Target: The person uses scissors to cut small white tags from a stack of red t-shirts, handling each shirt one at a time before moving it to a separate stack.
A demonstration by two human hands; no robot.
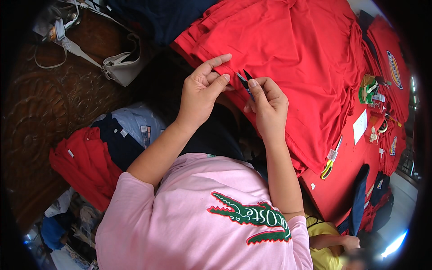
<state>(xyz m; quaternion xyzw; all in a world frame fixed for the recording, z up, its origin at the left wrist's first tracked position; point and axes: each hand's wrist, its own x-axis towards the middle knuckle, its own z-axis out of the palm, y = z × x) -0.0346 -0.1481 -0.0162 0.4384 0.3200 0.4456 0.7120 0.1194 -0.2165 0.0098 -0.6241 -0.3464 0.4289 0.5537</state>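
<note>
A large red cloth garment (288, 54) lies heaped over the table in front of me, its near edge drawn up toward my hands. My left hand (201, 90) pinches that edge between thumb and fingers, the index finger stretched out above it. In my right hand (270, 103) is a small pair of thread snips (243, 80) with dark blades. The blades are parted and point up and left, close to the pinched edge. Whether they touch a thread there is too small to tell.
Yellow-handled scissors (327, 168) and a white paper (360, 127) lie on the red tabletop (321, 193) to the right, near a tape roll (383, 126). Folded clothes (83, 159) and a pale handbag (123, 67) are left, by carved wood (40, 112). A person in yellow (324, 243) sits lower right.
</note>
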